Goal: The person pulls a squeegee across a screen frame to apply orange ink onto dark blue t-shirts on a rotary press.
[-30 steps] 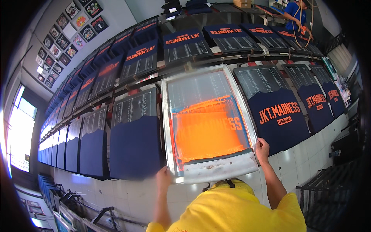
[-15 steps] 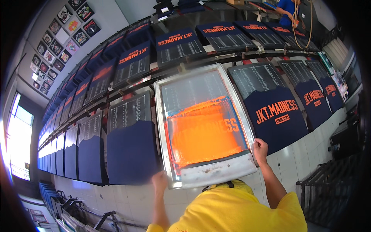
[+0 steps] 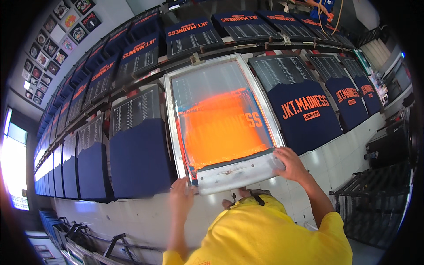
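A silver screen-printing frame (image 3: 169, 110) lies over a dark shirt board in front of me. Bright orange ink (image 3: 221, 137) covers the lower part of its mesh. Across the near end rests a wide metal squeegee (image 3: 236, 173), its dark blade edge facing the ink. At its right end, my right hand (image 3: 291, 164) is closed on the squeegee beside the frame's corner. My left hand (image 3: 181, 198), slightly blurred, is at the near left corner of the frame with its fingers apart; whether it touches the metal is unclear.
On the left, boards carry plain navy shirts (image 3: 139, 154). To the right, navy shirts (image 3: 304, 112) bear orange lettering. Another row of printed shirts (image 3: 190, 31) runs behind a rail. A black metal rack (image 3: 371, 203) stands at right. Someone in blue (image 3: 324, 9) is at the far right.
My right hand has gone from the frame's side edge onto the squeegee's right end. My left hand's fingers have loosened at the left corner. The whole view has shifted slightly.
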Motion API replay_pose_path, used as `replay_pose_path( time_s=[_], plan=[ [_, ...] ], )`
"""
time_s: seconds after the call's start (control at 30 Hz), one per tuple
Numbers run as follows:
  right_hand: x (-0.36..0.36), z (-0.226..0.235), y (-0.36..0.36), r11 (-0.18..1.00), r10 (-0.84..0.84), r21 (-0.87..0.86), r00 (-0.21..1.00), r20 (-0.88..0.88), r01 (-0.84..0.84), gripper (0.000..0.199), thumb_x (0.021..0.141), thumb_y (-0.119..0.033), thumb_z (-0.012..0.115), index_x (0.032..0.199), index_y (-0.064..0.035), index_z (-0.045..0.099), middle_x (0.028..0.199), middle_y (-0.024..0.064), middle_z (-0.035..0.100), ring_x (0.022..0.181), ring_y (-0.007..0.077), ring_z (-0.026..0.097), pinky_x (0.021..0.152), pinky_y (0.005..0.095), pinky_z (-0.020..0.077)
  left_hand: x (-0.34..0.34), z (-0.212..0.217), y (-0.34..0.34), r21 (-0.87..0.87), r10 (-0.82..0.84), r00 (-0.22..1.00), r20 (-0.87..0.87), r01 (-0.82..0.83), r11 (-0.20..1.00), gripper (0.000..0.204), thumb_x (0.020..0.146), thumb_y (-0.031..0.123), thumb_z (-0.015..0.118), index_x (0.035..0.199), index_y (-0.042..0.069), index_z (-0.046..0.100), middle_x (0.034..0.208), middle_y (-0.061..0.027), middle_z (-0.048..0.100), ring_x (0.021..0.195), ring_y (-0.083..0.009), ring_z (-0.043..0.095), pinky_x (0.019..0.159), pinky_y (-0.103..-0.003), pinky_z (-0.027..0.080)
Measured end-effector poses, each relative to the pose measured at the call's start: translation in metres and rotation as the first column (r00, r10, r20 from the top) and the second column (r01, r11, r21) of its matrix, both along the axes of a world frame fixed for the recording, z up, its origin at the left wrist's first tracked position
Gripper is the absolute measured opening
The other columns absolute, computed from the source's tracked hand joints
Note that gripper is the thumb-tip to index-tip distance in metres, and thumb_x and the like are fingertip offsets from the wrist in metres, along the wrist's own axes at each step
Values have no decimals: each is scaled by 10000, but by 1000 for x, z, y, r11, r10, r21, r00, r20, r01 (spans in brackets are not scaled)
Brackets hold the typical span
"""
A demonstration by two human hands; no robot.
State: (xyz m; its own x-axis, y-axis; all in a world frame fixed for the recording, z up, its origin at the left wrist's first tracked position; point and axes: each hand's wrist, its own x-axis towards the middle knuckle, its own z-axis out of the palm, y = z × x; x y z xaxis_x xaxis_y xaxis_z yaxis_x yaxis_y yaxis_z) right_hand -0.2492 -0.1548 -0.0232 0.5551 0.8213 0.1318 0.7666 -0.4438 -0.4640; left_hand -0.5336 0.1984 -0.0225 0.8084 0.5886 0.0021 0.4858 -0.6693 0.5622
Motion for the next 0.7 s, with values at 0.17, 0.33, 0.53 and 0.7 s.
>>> replay_pose_path(
  time_s=[0.17,0.33,0.53,0.7],
  plan=[
    [-3,0,-4,921,265,-330,954,138,-208,760,678,-294,825,1350,-78,541,1351,113,575,1287,291,501,1069,428,399,19,24,-26,139,-495,865,-86,502,854,461,783,136,724,1223,16,655,1299,-160,620,1352,-351,463,1119,-486,375],
    [19,15,22,951,191,-266,975,115,-155,564,668,-171,765,1194,-58,598,1119,112,659,1091,279,616,947,416,432,54,15,-9,184,-485,863,-142,505,844,372,721,30,633,1091,27,673,1133,-141,652,1191,-321,582,1028,-451,468],
    [46,18,49,958,97,-287,972,216,-32,187,659,-205,764,764,-94,657,765,57,646,821,244,644,784,388,406,96,20,7,150,-317,905,-285,368,917,216,678,-12,611,886,15,660,929,-176,666,863,-369,685,742,-450,581],
    [33,16,42,974,72,-225,964,256,-14,221,652,-193,764,803,-80,650,843,65,655,853,247,637,803,394,405,83,17,2,184,-311,935,-170,340,922,258,682,-38,606,931,20,637,968,-169,667,911,-373,672,740,-456,581]
  ],
)
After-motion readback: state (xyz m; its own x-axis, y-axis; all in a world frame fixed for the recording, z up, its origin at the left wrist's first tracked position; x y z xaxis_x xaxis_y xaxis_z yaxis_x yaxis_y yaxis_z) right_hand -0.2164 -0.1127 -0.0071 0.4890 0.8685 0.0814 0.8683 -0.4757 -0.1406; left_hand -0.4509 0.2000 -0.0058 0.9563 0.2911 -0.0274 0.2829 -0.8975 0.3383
